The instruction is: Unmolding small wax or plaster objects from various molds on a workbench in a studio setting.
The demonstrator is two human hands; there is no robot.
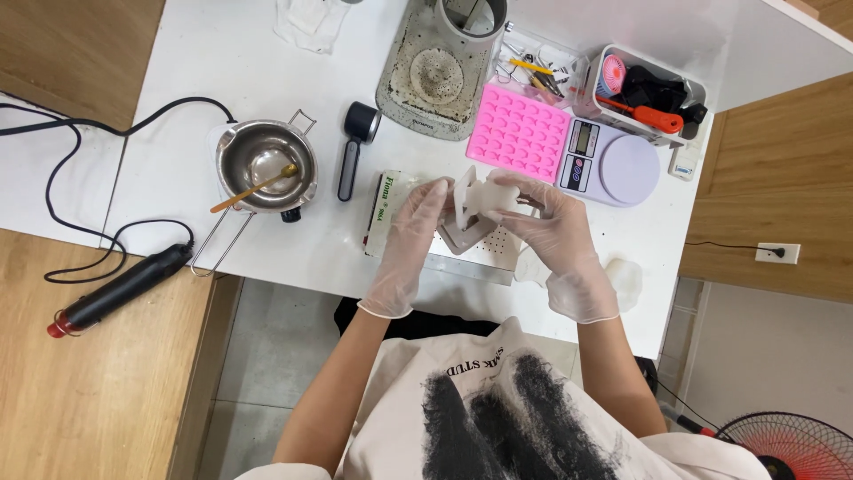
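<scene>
Both my hands wear thin clear gloves and meet over the front middle of the white table. My left hand and my right hand together grip a white silicone mould, pulling its soft sides apart. A pale block-shaped part of the mould sits just under it, near my left fingertips. Under my hands lies a flat white sheet with small dots. A box with a dark end lies beside my left hand.
A steel melting pot with a wooden stick stands at left, a black scoop beside it. Behind are a pink silicone tray, a lilac kitchen scale, a grey base with a jug and a tool bin. A black heat gun lies at far left.
</scene>
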